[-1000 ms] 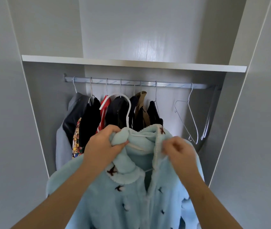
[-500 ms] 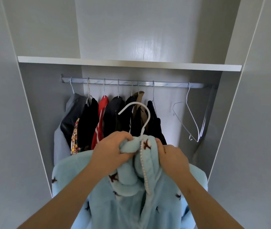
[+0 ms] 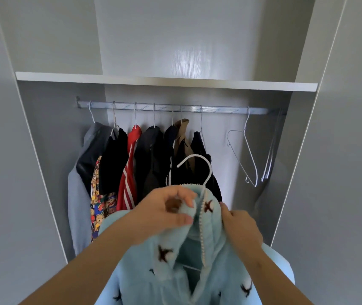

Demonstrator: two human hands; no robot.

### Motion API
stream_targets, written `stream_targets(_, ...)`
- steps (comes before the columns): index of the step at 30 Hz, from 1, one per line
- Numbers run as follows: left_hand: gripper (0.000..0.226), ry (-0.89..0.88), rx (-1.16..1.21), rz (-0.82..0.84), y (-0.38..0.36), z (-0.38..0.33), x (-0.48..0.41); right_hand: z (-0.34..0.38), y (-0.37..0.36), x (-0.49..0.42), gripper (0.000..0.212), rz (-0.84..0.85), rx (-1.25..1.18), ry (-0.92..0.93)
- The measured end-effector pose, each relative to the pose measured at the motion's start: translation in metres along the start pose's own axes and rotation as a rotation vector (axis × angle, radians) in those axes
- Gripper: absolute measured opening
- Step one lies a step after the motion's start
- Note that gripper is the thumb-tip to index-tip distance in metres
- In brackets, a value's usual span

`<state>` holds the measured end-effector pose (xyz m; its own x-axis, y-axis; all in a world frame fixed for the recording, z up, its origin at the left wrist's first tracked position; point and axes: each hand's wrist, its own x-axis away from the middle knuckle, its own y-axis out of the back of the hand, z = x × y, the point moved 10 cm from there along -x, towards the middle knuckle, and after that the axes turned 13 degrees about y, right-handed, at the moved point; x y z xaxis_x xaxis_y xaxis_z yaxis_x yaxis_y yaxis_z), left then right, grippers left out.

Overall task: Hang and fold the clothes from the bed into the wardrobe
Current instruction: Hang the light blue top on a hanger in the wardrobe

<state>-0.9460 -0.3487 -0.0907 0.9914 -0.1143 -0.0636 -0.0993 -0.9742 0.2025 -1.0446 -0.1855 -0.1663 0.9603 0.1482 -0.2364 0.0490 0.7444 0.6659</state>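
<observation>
A light blue fleece garment [image 3: 175,271] with small dark star marks and a pearl-trimmed front hangs on a white hanger [image 3: 204,170], whose hook sticks up above the collar. My left hand [image 3: 164,212] grips the left side of the collar. My right hand [image 3: 239,227] grips the right side of the collar. I hold the garment in front of the open wardrobe, below its metal rail [image 3: 219,111].
Several hung clothes [image 3: 140,164] fill the left half of the rail, among them dark jackets, a red striped top and a bear-print piece. Empty white hangers [image 3: 250,155] hang at the right. A white shelf [image 3: 166,81] runs above the rail. Grey wardrobe panels stand at both sides.
Both hands have drawn the collar together around the hanger. The garment and its hook have shifted right, toward the free stretch of rail.
</observation>
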Motion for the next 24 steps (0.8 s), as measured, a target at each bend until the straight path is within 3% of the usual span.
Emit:
stream_targets(1, 0.034, -0.027, 0.106, 0.123, -0.007, -0.004, 0.003, -0.006, 0.003, 0.000, 0.056, -0.011, -0.034, -0.020)
stream_targets(2, 0.029, -0.066, 0.191, 0.134, -0.004, -0.008, 0.004, -0.010, 0.006, -0.001, 0.056, -0.022, -0.073, -0.037)
stream_targets(3, 0.026, -0.115, 0.193, 0.021, 0.011, -0.009, 0.002, -0.013, 0.008, -0.002, 0.055, -0.028, -0.121, -0.055)
stream_targets(4, 0.024, -0.164, 0.072, -0.190, 0.031, -0.011, 0.001, -0.015, 0.009, -0.003, 0.054, -0.030, -0.168, -0.070)
stream_targets(6, 0.019, -0.146, -0.473, -0.581, 0.052, -0.018, 0.002, -0.017, 0.010, -0.004, 0.051, -0.043, -0.244, -0.084)
stream_targets(7, 0.030, -0.050, -0.725, -0.593, 0.046, -0.015, -0.005, -0.017, 0.012, -0.004, 0.049, -0.054, -0.267, -0.085)
stream_targets(9, 0.067, 0.224, -0.923, -0.373, 0.026, 0.016, -0.020, -0.016, 0.014, -0.003, 0.048, -0.065, -0.268, -0.071)
stream_targets(10, 0.074, 0.305, -0.899, -0.273, 0.014, 0.028, -0.023, -0.015, 0.014, -0.003, 0.048, -0.062, -0.256, -0.059)
stream_targets(11, 0.068, 0.329, -0.803, -0.205, 0.003, 0.033, -0.026, -0.013, 0.013, -0.002, 0.049, -0.053, -0.242, -0.047)
stream_targets(13, 0.034, 0.268, -0.535, -0.206, -0.006, 0.028, -0.036, -0.013, 0.011, 0.001, 0.050, -0.031, -0.212, -0.030)
stream_targets(15, 0.016, 0.183, -0.409, -0.371, 0.006, 0.013, -0.042, -0.020, 0.012, 0.004, 0.050, -0.019, -0.197, -0.046)
stream_targets(18, 0.030, -0.067, -0.227, -0.670, 0.035, -0.023, -0.030, -0.037, 0.016, 0.007, 0.045, -0.006, -0.242, -0.123)
stream_targets(20, 0.032, -0.153, -0.102, -0.510, 0.024, -0.032, -0.038, -0.044, 0.016, 0.007, 0.037, 0.017, -0.256, -0.163)
stream_targets(22, 0.012, -0.053, -0.097, -0.157, -0.015, -0.020, -0.054, -0.053, 0.018, 0.010, 0.033, 0.007, -0.269, -0.198)
stream_targets(24, 0.016, 0.091, -0.230, -0.074, -0.026, 0.007, -0.063, -0.064, 0.023, 0.012, 0.030, -0.019, -0.319, -0.236)
